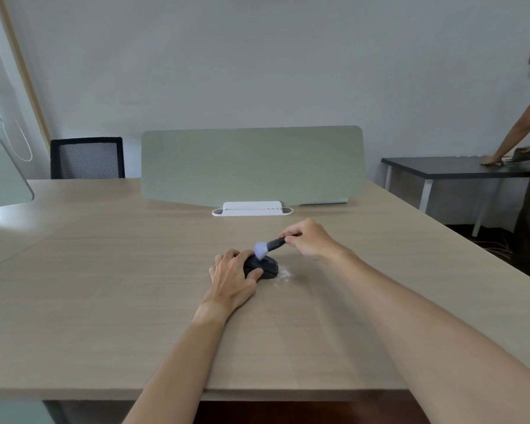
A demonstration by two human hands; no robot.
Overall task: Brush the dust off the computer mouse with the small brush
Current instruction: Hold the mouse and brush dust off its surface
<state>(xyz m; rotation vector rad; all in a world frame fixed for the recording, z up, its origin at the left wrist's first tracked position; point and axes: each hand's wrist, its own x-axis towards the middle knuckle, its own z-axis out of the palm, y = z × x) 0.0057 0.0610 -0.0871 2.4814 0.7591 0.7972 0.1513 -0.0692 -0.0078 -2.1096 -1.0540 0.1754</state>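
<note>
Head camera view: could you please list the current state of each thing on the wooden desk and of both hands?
Black computer mouse: flat on the desk, gripped from its left.
Small black-handled brush with pale bristles: tilted, bristles on the mouse's top.
White dust: lying on the light wooden desk right of the mouse.
Left hand: clasping the mouse.
Right hand: pinching the brush handle.

— How are your hands set?
— Your left hand (231, 275) lies palm down, fingers curled in a loose grip; your right hand (308, 238) is raised, fingertips pinched, both forearms stretched forward.
</note>
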